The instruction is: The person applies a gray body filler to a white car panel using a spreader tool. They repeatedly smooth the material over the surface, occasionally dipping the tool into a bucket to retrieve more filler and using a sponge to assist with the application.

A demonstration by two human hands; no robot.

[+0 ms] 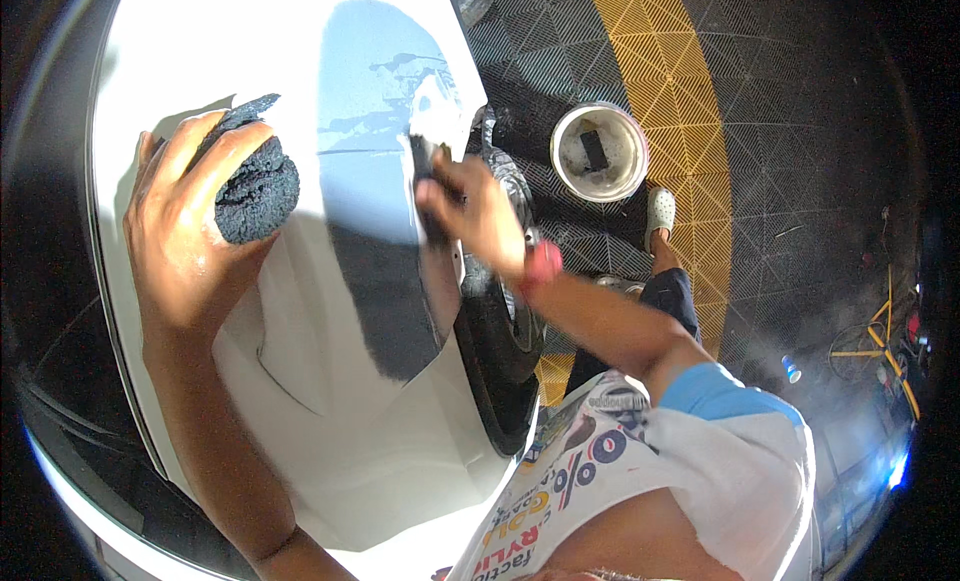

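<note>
My left hand (pixel 180 221) is closed around a bunched dark grey cloth (pixel 262 186), held over the white car panel (pixel 300 351). To its right, a grey patch (pixel 375 311) covers part of the panel, glossy and wet-looking toward its upper half. My right hand (pixel 478 216), slightly blurred, presses a dark pad (pixel 422 159) against the patch's right edge, beside the wheel arch. Whitish wet residue (pixel 433 96) lies just above the pad. Fingers hide much of the pad, so its exact kind does not show.
Right of the car, a white bucket (pixel 556 153) stands on dark floor tiles (pixel 780 201) with a dark rectangular block (pixel 594 151) inside. A tyre (pixel 490 381) sits below the panel edge. My shoe (pixel 660 209) is beside the bucket. A small can (pixel 791 369) lies farther right.
</note>
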